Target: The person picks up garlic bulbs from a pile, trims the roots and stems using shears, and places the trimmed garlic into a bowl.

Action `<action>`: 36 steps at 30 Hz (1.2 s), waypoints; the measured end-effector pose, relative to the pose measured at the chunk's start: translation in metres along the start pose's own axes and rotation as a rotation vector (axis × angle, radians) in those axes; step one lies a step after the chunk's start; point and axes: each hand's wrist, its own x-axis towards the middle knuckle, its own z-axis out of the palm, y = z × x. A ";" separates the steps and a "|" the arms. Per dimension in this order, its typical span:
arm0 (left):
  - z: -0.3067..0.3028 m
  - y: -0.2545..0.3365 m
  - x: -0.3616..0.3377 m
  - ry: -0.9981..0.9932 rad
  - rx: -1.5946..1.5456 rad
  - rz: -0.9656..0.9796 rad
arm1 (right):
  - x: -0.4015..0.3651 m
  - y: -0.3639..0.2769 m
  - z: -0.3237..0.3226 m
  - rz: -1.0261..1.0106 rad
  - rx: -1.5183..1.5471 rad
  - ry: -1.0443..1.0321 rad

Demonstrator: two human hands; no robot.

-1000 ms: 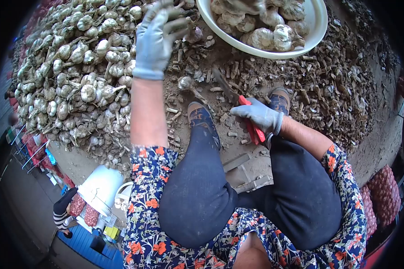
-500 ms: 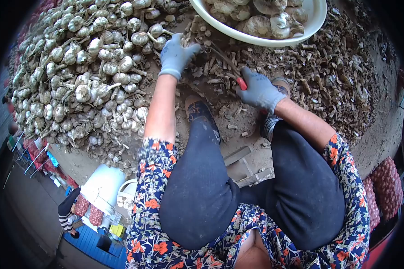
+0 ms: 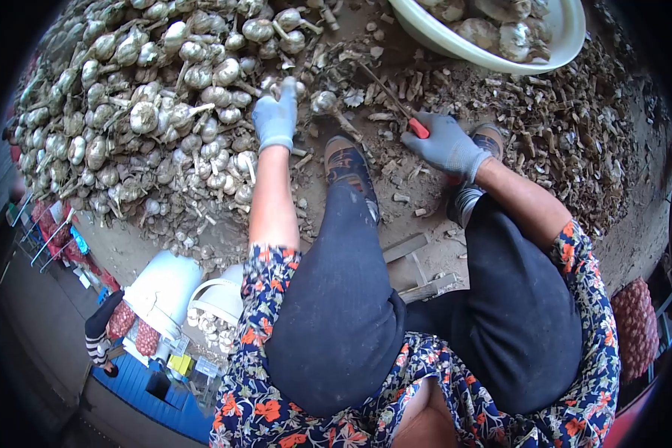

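My left hand point(image 3: 275, 121), in a grey glove, is at the right edge of a big heap of garlic bulbs point(image 3: 143, 117), its fingers apart and nothing visible in them. Just right of it, a single garlic bulb with a long stalk point(image 3: 325, 102) lies on the dirt. My right hand point(image 3: 446, 145), gloved too, is closed around the red handle of a knife point(image 3: 419, 128). The narrow, dark blade points up and left over cut stalks, away from the left hand.
A pale basin point(image 3: 493, 61) of garlic stands at the top. Cut stalks point(image 3: 552, 142) cover the ground at right. A white bucket point(image 3: 220, 299) and loose bulbs are at lower left, beyond them a person in stripes point(image 3: 97, 347). Filled net sacks point(image 3: 636, 328) sit at far right.
My left hand has moved away from the blade, leftward to the heap. The right hand still grips the knife. The view has shifted, so the basin appears farther right.
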 end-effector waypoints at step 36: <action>-0.045 0.055 -0.083 -0.281 -0.988 0.559 | -0.021 -0.040 -0.019 -0.170 -0.670 0.093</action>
